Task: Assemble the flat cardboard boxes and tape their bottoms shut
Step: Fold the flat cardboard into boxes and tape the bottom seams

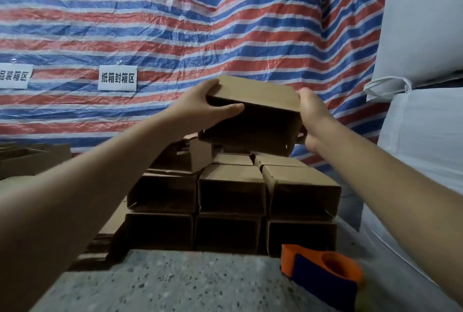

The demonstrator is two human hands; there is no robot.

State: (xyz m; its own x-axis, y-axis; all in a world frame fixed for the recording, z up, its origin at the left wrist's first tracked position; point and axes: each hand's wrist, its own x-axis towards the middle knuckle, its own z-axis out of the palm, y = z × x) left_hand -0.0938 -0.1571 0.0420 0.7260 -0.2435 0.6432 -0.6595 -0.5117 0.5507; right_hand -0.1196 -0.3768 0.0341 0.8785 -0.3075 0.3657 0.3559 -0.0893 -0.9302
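1. Cardboard box (pixel 253 108) is up in the air above the stack of boxes (pixel 233 194), open side facing the camera, tilted a bit.
2. Left hand (pixel 208 106) grips box's left end, thumb across the front, fingers curled over the top edge.
3. Right hand (pixel 313 116) holds the right end; palm against the side, fingers hidden behind.
4. Tape dispenser (pixel 323 271), orange w/ blue, sits on speckled floor (pixel 175 284) near stack's right front.
5. Striped tarp (pixel 175 36) w/ two white signs (pixel 117 78) behind.
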